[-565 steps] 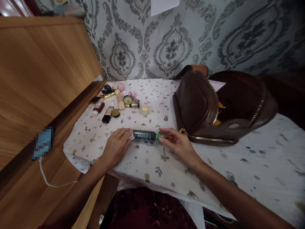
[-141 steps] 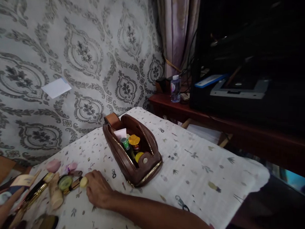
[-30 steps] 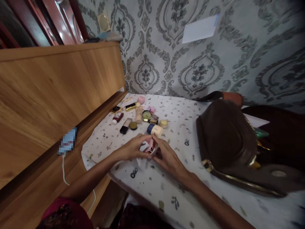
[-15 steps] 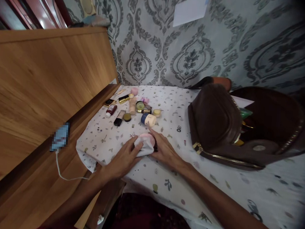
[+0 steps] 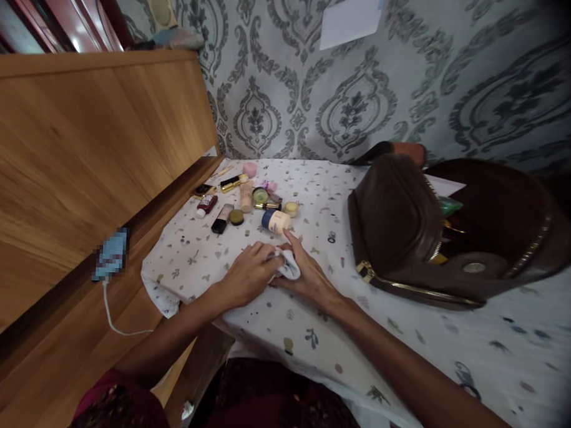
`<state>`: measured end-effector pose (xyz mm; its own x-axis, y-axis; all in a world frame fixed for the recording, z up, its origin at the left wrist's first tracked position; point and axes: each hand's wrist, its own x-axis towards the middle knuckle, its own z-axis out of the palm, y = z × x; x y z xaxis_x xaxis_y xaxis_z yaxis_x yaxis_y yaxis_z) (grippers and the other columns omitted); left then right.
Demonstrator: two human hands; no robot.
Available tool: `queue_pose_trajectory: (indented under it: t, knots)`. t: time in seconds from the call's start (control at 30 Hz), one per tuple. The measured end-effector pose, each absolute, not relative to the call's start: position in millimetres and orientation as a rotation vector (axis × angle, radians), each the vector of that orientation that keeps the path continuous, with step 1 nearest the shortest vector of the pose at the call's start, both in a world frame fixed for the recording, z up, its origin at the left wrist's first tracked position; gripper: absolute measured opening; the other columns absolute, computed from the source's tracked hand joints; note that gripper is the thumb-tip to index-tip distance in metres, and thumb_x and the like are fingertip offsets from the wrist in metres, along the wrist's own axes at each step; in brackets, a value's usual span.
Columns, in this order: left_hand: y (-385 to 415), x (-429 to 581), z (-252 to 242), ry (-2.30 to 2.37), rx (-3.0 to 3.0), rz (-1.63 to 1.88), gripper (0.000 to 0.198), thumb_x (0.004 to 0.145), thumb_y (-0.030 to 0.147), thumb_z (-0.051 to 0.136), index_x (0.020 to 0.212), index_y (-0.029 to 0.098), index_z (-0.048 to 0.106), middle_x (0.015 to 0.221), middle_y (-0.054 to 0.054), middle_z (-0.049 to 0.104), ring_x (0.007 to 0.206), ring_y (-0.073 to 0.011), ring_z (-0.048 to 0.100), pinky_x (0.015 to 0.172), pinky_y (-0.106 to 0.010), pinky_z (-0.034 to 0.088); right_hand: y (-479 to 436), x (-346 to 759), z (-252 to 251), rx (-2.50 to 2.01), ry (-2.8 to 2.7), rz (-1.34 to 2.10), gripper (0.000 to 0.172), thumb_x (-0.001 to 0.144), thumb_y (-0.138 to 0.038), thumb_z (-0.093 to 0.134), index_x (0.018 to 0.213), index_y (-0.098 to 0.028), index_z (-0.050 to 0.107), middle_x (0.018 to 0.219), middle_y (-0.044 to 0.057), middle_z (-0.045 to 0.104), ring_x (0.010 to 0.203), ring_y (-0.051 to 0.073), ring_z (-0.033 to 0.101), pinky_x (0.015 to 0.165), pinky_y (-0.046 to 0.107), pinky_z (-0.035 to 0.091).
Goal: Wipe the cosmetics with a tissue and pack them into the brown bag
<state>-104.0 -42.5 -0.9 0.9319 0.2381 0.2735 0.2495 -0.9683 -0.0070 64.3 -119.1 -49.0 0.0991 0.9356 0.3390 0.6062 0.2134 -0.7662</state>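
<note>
Over the near part of the patterned cloth cover, my left hand (image 5: 249, 274) presses a crumpled white cloth (image 5: 290, 266) with bent fingers. My right hand (image 5: 310, 275) curls around the other side, gripping a round pink case that the cloth and left fingers now mostly hide. Just beyond my fingertips lies a cream jar with a blue lid (image 5: 276, 222), on its side. Around it are a small yellow pot (image 5: 291, 208), a dark round pot (image 5: 236, 217), a black-capped foundation bottle (image 5: 223, 219) and a peach tube (image 5: 246, 197).
A large open brown bag (image 5: 392, 224) stands on the right. Farther left lie a dark red bottle (image 5: 207, 205) and a pink sponge-like piece (image 5: 250, 170). A wooden panel (image 5: 106, 120) borders the left, with a blurred blue device (image 5: 112, 255) on a white cable.
My left hand has moved right and over the pink case, carrying the cloth across it. The case, visible before, is now mostly covered. The view has shifted slightly.
</note>
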Motion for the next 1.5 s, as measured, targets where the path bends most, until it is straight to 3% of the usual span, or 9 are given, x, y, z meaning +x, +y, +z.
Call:
queue_pose_trajectory:
  t: [0.13, 0.33, 0.5, 0.73, 0.93, 1.07, 1.27, 1.33, 1.5]
  knots:
    - [-34, -101, 5, -0.506, -2.994, -0.336, 0.026, 0.095, 0.016, 0.045, 0.118, 0.015, 0.057, 0.106, -0.011, 0.055, 0.100, -0.0252, 0.051, 0.088, -0.040, 0.047, -116, 62, -49, -1.519, -1.554, 0.476, 0.116, 0.062, -0.033, 0.084, 0.154, -0.019, 0.016, 0.150, 0.018, 0.040, 0.134, 0.034, 0.046, 0.106, 0.046, 0.042]
    - [-38, -115, 10, -0.813, -2.912, -0.203, 0.024, 0.097, 0.016, 0.040, 0.112, 0.016, 0.058, 0.104, -0.010, 0.056, 0.098, -0.0242, 0.054, 0.081, -0.036, 0.050, -117, 62, -49, -1.546, -1.559, 0.532, 0.116, 0.063, -0.031, 0.083, 0.155, -0.022, 0.013, 0.124, 0.013, 0.060, 0.117, 0.033, 0.057, 0.099, 0.050, 0.046]
    - [-45, -127, 4, -0.938, -2.882, -0.160, 0.018, 0.099, 0.021, 0.041, 0.100, 0.016, 0.058, 0.100, -0.009, 0.059, 0.097, -0.0232, 0.057, 0.078, -0.034, 0.051, -115, 62, -53, -1.529, -1.605, 0.473, 0.109, 0.065, -0.035, 0.082, 0.154, -0.025, 0.020, 0.117, 0.010, 0.062, 0.111, 0.032, 0.057, 0.098, 0.052, 0.045]
    - [-57, -138, 0, -0.774, -3.007, -0.322, 0.020, 0.099, 0.032, 0.046, 0.091, 0.018, 0.059, 0.096, -0.007, 0.060, 0.092, -0.0221, 0.057, 0.075, -0.034, 0.052, -115, 63, -55, -1.591, -1.736, 0.305, 0.092, 0.069, -0.037, 0.077, 0.148, -0.023, 0.033, 0.118, 0.013, 0.058, 0.111, 0.035, 0.053, 0.095, 0.053, 0.046]
    - [-58, -127, -8, -0.412, -3.034, -0.709, 0.014, 0.095, 0.027, 0.053, 0.091, 0.015, 0.060, 0.120, -0.012, 0.056, 0.114, -0.0263, 0.049, 0.095, -0.041, 0.048, -114, 63, -56, -1.581, -1.815, 0.206, 0.065, 0.069, -0.027, 0.070, 0.132, -0.018, 0.052, 0.105, 0.011, 0.057, 0.099, 0.031, 0.053, 0.091, 0.047, 0.047]
    - [-55, -118, -15, -0.443, -3.064, -0.715, 0.009, 0.095, 0.023, 0.050, 0.091, 0.016, 0.055, 0.102, -0.009, 0.060, 0.097, -0.0233, 0.053, 0.087, -0.039, 0.049, -112, 63, -57, -1.543, -1.800, 0.180, 0.056, 0.069, -0.025, 0.069, 0.123, -0.018, 0.056, 0.103, 0.011, 0.058, 0.097, 0.031, 0.054, 0.089, 0.046, 0.047]
    - [-45, -115, -16, -0.767, -3.127, -0.798, 0.006, 0.092, 0.020, 0.047, 0.086, 0.020, 0.047, 0.092, -0.007, 0.057, 0.090, -0.0230, 0.051, 0.081, -0.037, 0.047, -114, 62, -53, -1.526, -1.791, 0.202, 0.055, 0.070, -0.030, 0.073, 0.121, -0.018, 0.056, 0.104, 0.011, 0.058, 0.099, 0.031, 0.054, 0.089, 0.047, 0.048]
    - [-40, -116, -16, -0.932, -3.190, -0.892, 0.003, 0.091, 0.019, 0.047, 0.093, 0.020, 0.045, 0.093, -0.006, 0.056, 0.090, -0.0216, 0.053, 0.081, -0.035, 0.046, -116, 61, -50, -1.519, -1.798, 0.231, 0.058, 0.071, -0.038, 0.076, 0.122, -0.019, 0.055, 0.107, 0.011, 0.058, 0.101, 0.032, 0.053, 0.089, 0.048, 0.048]
    - [-33, -121, -20, -1.107, -3.401, -1.089, 0.016, 0.094, 0.026, 0.044, 0.109, 0.020, 0.043, 0.097, -0.003, 0.057, 0.088, -0.0170, 0.056, 0.082, -0.030, 0.044, -118, 61, -45, -1.486, -1.807, 0.273, 0.062, 0.070, -0.043, 0.079, 0.122, -0.021, 0.055, 0.110, 0.011, 0.058, 0.103, 0.031, 0.052, 0.091, 0.047, 0.047]
